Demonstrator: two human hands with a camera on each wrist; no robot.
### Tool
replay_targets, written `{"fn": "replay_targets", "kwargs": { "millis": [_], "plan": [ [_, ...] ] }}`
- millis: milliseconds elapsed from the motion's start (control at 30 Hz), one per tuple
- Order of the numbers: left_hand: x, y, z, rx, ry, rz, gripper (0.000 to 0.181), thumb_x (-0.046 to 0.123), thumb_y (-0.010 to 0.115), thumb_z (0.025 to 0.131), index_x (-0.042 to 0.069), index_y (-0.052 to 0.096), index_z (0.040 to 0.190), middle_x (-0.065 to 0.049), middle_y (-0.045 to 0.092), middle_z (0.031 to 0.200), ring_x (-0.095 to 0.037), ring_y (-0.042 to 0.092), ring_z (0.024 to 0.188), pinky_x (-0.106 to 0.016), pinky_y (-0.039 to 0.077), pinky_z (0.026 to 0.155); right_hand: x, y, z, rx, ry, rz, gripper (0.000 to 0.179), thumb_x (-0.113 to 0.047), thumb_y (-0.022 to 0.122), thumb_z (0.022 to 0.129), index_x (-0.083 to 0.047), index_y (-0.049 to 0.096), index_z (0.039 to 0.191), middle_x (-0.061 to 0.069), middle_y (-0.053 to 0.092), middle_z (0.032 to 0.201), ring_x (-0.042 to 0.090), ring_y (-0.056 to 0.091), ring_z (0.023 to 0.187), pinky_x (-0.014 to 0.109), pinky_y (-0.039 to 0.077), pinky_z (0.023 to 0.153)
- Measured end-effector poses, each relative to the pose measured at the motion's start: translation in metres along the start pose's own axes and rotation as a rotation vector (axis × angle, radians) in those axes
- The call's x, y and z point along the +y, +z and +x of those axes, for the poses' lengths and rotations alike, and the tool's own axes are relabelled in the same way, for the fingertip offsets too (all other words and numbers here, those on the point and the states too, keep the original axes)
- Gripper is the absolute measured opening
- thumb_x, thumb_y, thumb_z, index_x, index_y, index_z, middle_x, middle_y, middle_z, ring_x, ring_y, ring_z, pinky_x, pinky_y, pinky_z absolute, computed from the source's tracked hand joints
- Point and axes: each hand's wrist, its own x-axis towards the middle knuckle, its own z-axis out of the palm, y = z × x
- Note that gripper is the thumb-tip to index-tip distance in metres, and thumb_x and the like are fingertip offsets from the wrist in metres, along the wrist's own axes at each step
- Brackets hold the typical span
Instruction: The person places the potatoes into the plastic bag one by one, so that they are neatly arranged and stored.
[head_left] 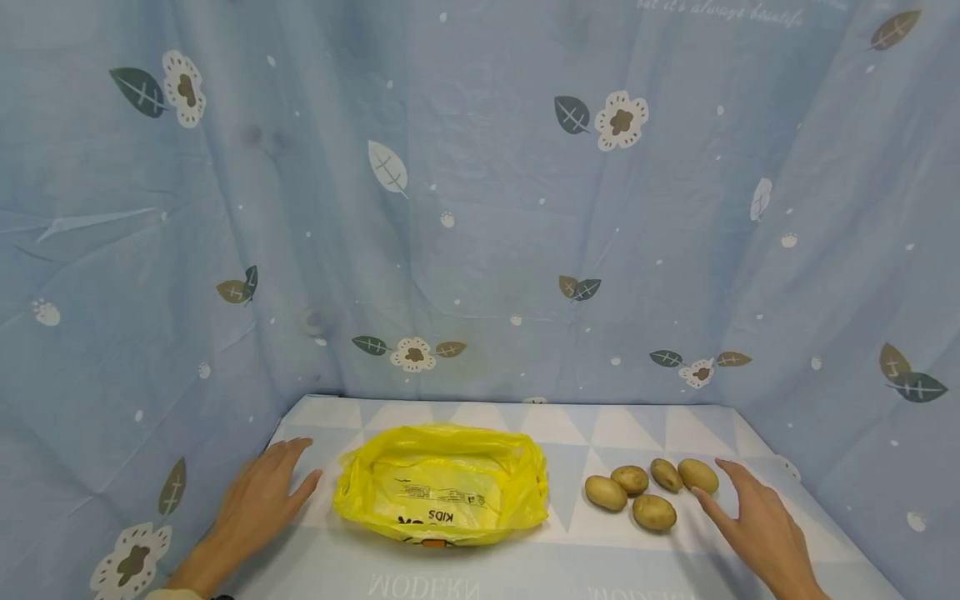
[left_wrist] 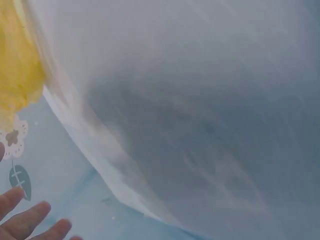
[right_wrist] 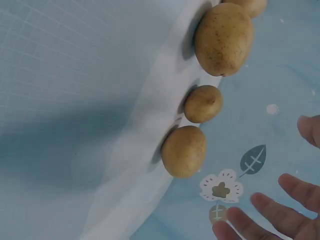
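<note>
A yellow plastic bag (head_left: 360, 508) stands on the table with its mouth spread wide, lettering showing inside it. Left of the bag is my left hand (head_left: 258, 496), fingers extended and thumb apart, holding nothing. The bag's yellow side (left_wrist: 20, 65) appears at the corner of the left wrist view. Several potatoes (head_left: 654, 512) lie grouped on the right part of the table. My right hand (head_left: 761, 525) is just right of them, thumb and fingers spread around nothing, its fingertips close to the rightmost potato (head_left: 698, 477). In the right wrist view the potatoes (right_wrist: 223, 40) form a line beyond the fingers.
The table (head_left: 570, 562) has a pale blue and white triangle-patterned cover with printed lettering. A blue curtain (head_left: 487, 233) with leaves and flowers hangs behind it and along both sides. Bare tabletop separates the bag from the potatoes.
</note>
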Motion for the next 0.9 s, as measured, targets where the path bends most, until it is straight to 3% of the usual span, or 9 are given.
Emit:
{"fn": "replay_targets", "kwargs": {
  "millis": [133, 367, 633, 900],
  "plan": [
    [0.008, 0.0, 0.003, -0.037, -0.089, -0.096, 0.045, 0.031, 0.073, 0.097, 0.004, 0.065, 0.132, -0.02, 0.07, 0.118, -0.041, 0.066, 0.101, -0.06, 0.053, 0.079, -0.001, 0.002, -0.001, -0.008, 0.042, 0.014, 0.078, -0.06, 0.062, 0.097, 0.005, 0.054, 0.139, 0.039, 0.054, 0.129, 0.055, 0.055, 0.108, 0.07, 0.049, 0.079],
    [0.015, 0.004, 0.01, -0.15, -0.209, -0.301, 0.051, 0.039, 0.066, 0.101, 0.004, 0.06, 0.138, -0.018, 0.065, 0.131, -0.037, 0.064, 0.109, -0.055, 0.055, 0.083, -0.003, 0.012, -0.003, -0.023, 0.05, 0.025, 0.081, -0.06, 0.068, 0.093, 0.005, 0.052, 0.139, 0.039, 0.051, 0.126, 0.051, 0.057, 0.105, 0.066, 0.053, 0.073],
    [0.022, 0.01, 0.016, -0.313, -0.268, -0.522, 0.063, 0.043, 0.07, 0.098, 0.01, 0.05, 0.147, -0.019, 0.055, 0.144, -0.034, 0.06, 0.118, -0.043, 0.055, 0.083, -0.004, 0.024, -0.006, -0.086, 0.058, 0.032, 0.085, -0.059, 0.067, 0.093, 0.009, 0.049, 0.141, 0.041, 0.05, 0.128, 0.056, 0.054, 0.111, 0.07, 0.05, 0.08],
    [0.031, 0.017, 0.016, -0.443, -0.269, -0.59, 0.069, 0.037, 0.079, 0.092, 0.02, 0.047, 0.15, -0.019, 0.048, 0.149, -0.03, 0.06, 0.115, -0.032, 0.055, 0.076, -0.005, 0.035, -0.007, -0.146, 0.075, 0.044, 0.09, -0.064, 0.065, 0.092, 0.01, 0.048, 0.14, 0.039, 0.052, 0.126, 0.055, 0.055, 0.11, 0.069, 0.05, 0.082]
  ]
}}
